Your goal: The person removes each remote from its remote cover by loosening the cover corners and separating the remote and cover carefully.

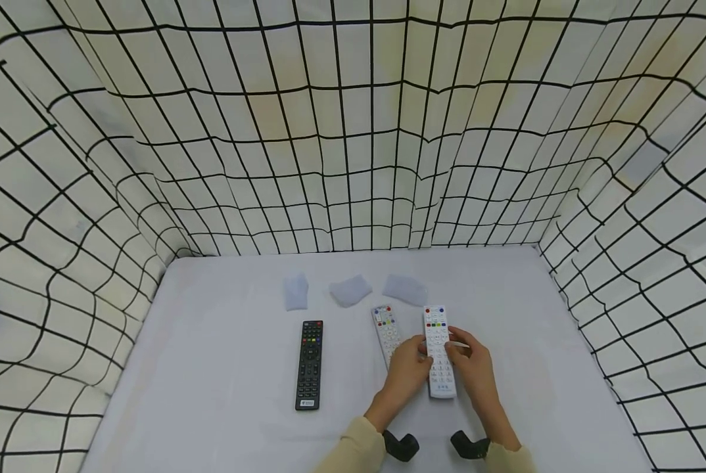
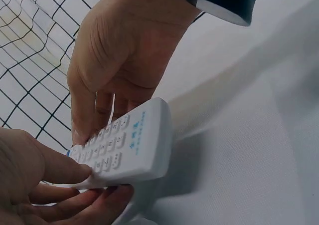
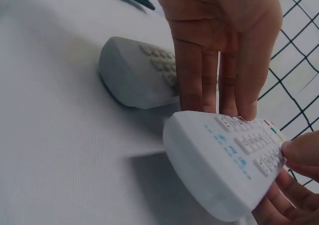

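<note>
Both hands hold a white remote control by its two long sides, its button face up and its far end pointing away from me. My left hand pinches the left edge, the thumb over the keys and the fingers underneath, as the left wrist view shows. On the opposite edge, my right hand grips with thumb on top. A shadow lies under the remote's near end, which is tilted above the cloth. Just left, a second white remote lies on the table, partly hidden by the left hand.
A black remote lies further left on the white tablecloth. Behind the remotes sit three pale folded cloths: a left one, a middle one and a right one. White walls with a black grid enclose the table.
</note>
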